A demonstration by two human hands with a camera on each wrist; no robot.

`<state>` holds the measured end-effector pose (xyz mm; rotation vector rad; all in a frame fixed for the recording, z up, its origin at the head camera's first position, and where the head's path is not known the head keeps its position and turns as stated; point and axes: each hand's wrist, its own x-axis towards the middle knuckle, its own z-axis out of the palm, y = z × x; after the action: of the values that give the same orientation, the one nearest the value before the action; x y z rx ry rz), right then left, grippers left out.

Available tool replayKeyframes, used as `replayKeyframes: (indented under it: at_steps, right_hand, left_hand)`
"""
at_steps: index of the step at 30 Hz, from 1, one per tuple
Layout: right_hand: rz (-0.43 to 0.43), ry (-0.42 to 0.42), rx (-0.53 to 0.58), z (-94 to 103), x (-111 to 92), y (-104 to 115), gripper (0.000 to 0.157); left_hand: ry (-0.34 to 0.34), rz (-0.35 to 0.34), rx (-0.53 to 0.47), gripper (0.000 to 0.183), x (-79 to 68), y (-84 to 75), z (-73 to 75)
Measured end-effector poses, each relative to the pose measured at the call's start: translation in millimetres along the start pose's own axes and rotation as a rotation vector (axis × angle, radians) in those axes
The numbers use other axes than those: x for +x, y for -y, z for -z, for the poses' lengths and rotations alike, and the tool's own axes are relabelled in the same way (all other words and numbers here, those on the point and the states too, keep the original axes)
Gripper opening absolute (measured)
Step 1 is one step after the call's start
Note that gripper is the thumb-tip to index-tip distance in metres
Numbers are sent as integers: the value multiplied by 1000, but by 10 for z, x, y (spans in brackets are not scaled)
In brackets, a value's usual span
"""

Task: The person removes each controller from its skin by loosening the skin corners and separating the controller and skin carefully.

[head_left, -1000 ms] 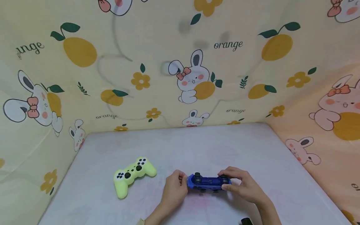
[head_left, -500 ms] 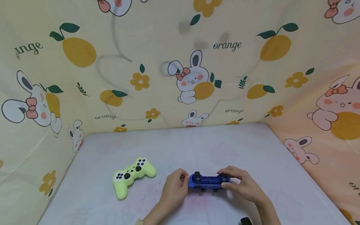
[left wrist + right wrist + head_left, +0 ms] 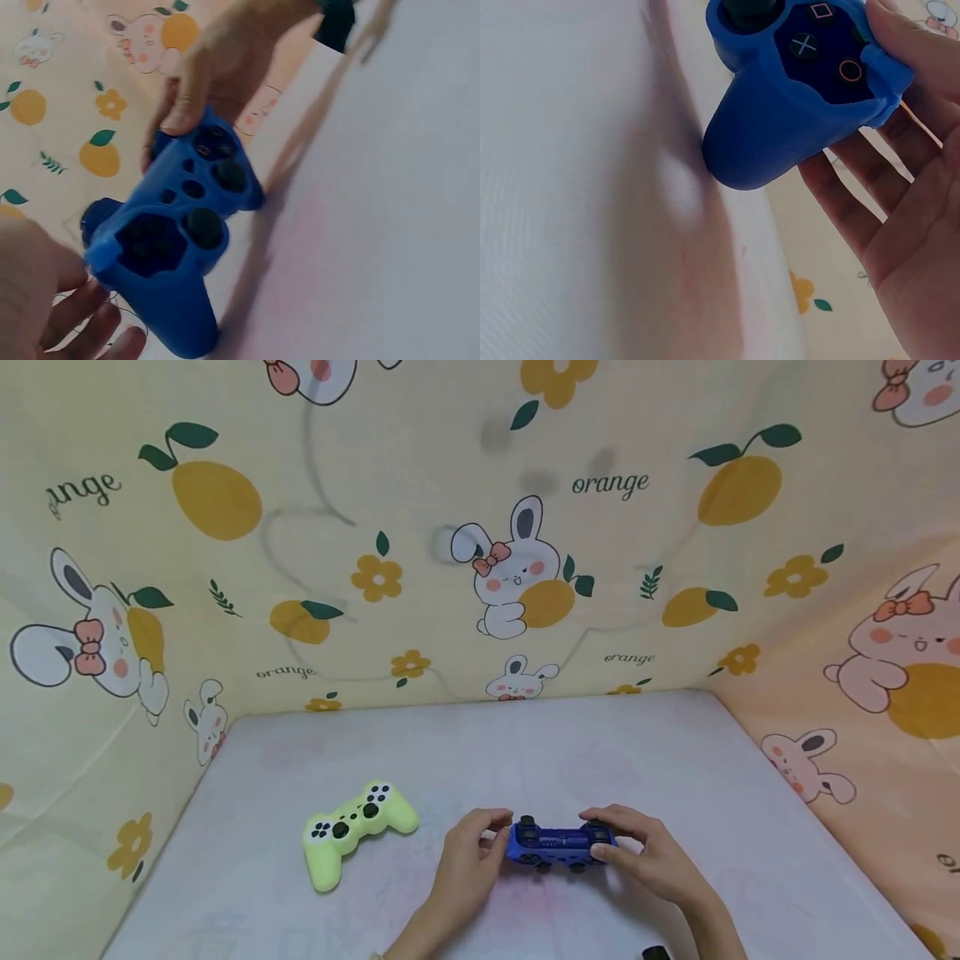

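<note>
A blue game controller [image 3: 558,842] in a blue soft cover [image 3: 172,300] is held up in the middle front of the head view. My right hand [image 3: 652,856] pinches its right end, thumb on the near side and index finger over the shoulder buttons. My left hand [image 3: 468,860] is at its left end, index finger and thumb parted, fingertips right at the cover's corner. Bunched cover edges show beside the button openings in both wrist views. Round, cross and square buttons [image 3: 829,49] show through one opening.
A pale yellow-green game controller [image 3: 356,827] lies on the whitish table [image 3: 480,743], left of my hands. A small black object [image 3: 656,953] is cut off at the bottom edge. Patterned cloth [image 3: 420,568] walls the table's back and sides.
The left fingers have gone from pinched together at the controller's left end to spread apart there. The controller has shifted slightly; the right hand keeps its grip. The yellow-green controller is unmoved.
</note>
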<state>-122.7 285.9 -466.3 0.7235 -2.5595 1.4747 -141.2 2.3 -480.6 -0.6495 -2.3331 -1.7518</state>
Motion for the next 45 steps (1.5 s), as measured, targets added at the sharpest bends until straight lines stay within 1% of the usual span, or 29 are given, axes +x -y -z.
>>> replayKeyframes:
  at_steps: [3,5,9,11,14,19,21,25,27,30,36,42,45]
  right_hand:
    - [-5,-2,7,4,6,5,40]
    - [-5,-5,13,5,10,-2,41]
    - [-20,-22,12,-4,25,-19,42]
    - [-27,-37,7,-13,36,-20,44]
    - [-46,-63,4,-28,53,-16,46]
    - [-103,-96,17,-54,62,11,47]
    - [-129,-109,18,-62,60,22,46]
    - [-164,-135,-9,-75,47,10,43]
    - [-167,-142,-23,-84,37,2,41]
    - [-155,-151,-39,-97,27,-6,40]
    - [-120,-176,-55,-119,16,-9,39]
    - [-114,-189,-66,-132,17,-6,38]
    - [-121,-185,-58,-130,25,0,39]
  left_hand:
    - [21,13,-103,24,13,-38,-9]
    - [30,10,-124,30,18,-57,-26]
    - [19,-14,-65,38,19,-50,-76]
    - [2,-32,-32,39,16,-35,-98]
    - [-23,-55,-9,42,8,-9,-123]
    - [-67,-34,29,46,-24,11,-140]
    - [-78,-43,55,46,-40,15,-141]
    - [-101,-113,116,43,-62,33,-142]
    - [-115,-152,138,41,-67,47,-143]
    - [-135,-184,154,39,-74,66,-147]
    - [-148,-187,172,40,-85,85,-156]
    - [-153,-220,210,39,-59,114,-158]
    - [-148,-213,201,40,-48,146,-156]
